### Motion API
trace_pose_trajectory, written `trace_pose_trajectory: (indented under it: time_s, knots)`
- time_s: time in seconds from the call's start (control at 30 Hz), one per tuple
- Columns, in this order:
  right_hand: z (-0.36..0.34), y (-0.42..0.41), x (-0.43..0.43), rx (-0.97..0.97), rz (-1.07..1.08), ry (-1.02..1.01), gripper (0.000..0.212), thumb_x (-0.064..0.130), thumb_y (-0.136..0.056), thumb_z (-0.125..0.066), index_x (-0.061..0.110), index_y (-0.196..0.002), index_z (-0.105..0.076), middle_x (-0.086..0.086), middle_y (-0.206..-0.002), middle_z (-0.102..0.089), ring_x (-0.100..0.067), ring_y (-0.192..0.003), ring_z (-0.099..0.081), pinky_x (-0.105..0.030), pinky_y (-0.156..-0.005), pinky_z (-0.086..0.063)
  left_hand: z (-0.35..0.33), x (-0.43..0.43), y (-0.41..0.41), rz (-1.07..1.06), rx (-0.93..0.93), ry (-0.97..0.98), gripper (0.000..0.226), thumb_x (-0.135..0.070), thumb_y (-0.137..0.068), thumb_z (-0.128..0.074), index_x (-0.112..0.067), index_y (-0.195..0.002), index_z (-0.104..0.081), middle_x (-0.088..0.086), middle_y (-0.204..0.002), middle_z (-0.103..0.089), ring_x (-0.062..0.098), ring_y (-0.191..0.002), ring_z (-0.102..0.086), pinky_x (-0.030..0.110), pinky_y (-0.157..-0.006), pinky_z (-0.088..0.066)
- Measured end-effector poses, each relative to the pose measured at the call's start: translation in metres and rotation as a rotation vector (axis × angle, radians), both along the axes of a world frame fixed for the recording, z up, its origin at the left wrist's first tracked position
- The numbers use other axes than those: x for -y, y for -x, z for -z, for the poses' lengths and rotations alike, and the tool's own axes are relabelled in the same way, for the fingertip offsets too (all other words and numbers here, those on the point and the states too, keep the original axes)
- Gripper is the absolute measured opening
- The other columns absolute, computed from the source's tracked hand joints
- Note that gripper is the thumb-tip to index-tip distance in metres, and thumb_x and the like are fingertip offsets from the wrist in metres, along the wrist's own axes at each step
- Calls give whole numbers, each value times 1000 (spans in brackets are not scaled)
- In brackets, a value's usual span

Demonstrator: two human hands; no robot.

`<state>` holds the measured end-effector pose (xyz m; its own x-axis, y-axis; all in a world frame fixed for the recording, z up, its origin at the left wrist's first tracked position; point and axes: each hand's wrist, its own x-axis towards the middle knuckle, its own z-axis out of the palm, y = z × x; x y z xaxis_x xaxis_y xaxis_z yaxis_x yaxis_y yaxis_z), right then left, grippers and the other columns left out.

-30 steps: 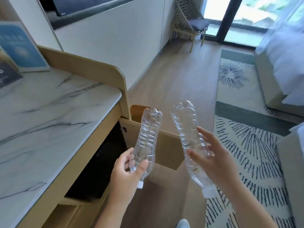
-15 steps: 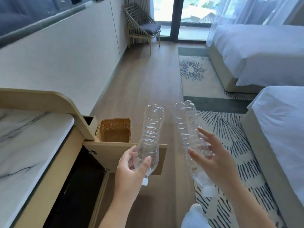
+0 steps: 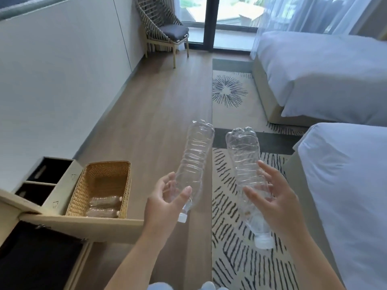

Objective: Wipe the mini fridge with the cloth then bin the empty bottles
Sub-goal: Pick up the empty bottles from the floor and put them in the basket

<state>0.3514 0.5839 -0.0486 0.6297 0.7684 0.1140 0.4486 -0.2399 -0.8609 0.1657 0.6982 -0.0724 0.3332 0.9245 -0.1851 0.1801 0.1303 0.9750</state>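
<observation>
I hold two clear empty plastic bottles upside down, caps toward me. My left hand grips the left bottle near its neck. My right hand holds the right bottle around its lower half, fingers spread along it. A woven wicker bin stands on the floor to the left of my left hand, with two more clear bottles lying in its bottom. The dark mini fridge opening shows at the lower left under the cabinet. No cloth is in view.
An open wooden cabinet door juts out in front of the bin. A box with two dark slots sits left of it. Two white beds line the right; a patterned rug and a chair lie ahead.
My view has swung right and forward, away from the marble counter. The wicker bin and the bottles inside it have come fully into sight. Both hands keep their hold on the bottles.
</observation>
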Motion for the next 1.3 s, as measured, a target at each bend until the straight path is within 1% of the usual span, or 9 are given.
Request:
trace_pose_trajectory:
  time_s: [0.13,0.23,0.47,0.63,0.73,0.9,1.1,1.17,1.3]
  knots:
    - [10,-41,-30,-56,-21,9,71,47,-61,-64,36,-128,-40,6,-125,-51,-11,-94,-60,-18,-69,-55,8,-23,-35,-30,-55,-1,50,-40,-68,-71,-39,-112,-47,-16,-106,-54,10,-107,-52,36,-93,-45]
    - [16,-63,-66,-63,-69,33,70,51,-61,-62,37,-126,-39,8,-126,-50,-5,-92,-59,-14,-68,-53,17,-55,-54,-73,-78,-5,53,-49,-62,-67,-42,-110,-46,-19,-104,-54,8,-106,-52,33,-92,-44]
    - [11,-118,-188,0,-104,71,68,57,-61,-60,44,-124,-38,13,-122,-50,-7,-93,-59,-33,-76,-55,32,-172,-110,-187,-63,-58,47,-49,-63,-69,-46,-105,-48,-10,-109,-58,12,-110,-54,38,-95,-45]
    - [-12,-147,-291,37,-183,59,62,34,-72,-71,50,-119,-35,24,-114,-45,4,-95,-52,-32,-83,-52,20,-262,-146,-220,-28,-86,52,-49,-65,-73,-40,-110,-48,-8,-113,-58,9,-110,-53,29,-91,-43]
    - [-17,-160,-336,8,-212,44,61,33,-71,-71,53,-116,-36,29,-110,-44,3,-94,-52,-31,-83,-50,17,-304,-166,-250,-28,-102,47,-37,-73,-73,-37,-113,-48,-6,-114,-57,10,-111,-52,28,-92,-42]
    - [-11,-190,-387,-9,-296,79,59,33,-72,-71,55,-114,-36,29,-112,-44,-4,-102,-53,-36,-91,-48,23,-341,-199,-335,19,-45,45,-41,-70,-75,-43,-107,-49,-8,-115,-56,8,-112,-52,33,-95,-43]
    - [-2,-233,-472,6,-511,128,60,29,-75,-72,50,-119,-37,18,-118,-45,-7,-106,-51,-25,-87,-44,27,-374,-227,-544,8,-25,46,-39,-70,-76,-42,-109,-50,-10,-116,-58,7,-111,-53,36,-94,-46]
    - [-4,-242,-503,-11,-618,144,60,30,-75,-71,51,-118,-37,19,-119,-45,-7,-106,-50,-27,-88,-45,24,-382,-233,-645,9,-19,45,-47,-66,-72,-45,-105,-50,-11,-116,-58,7,-111,-54,36,-94,-45]
    - [-6,-249,-554,0,-768,155,59,29,-74,-73,54,-116,-39,19,-117,-49,-9,-108,-52,-29,-91,-43,21,-395,-240,-821,8,6,43,-38,-73,-73,-43,-109,-49,-10,-118,-55,7,-113,-51,40,-97,-43]
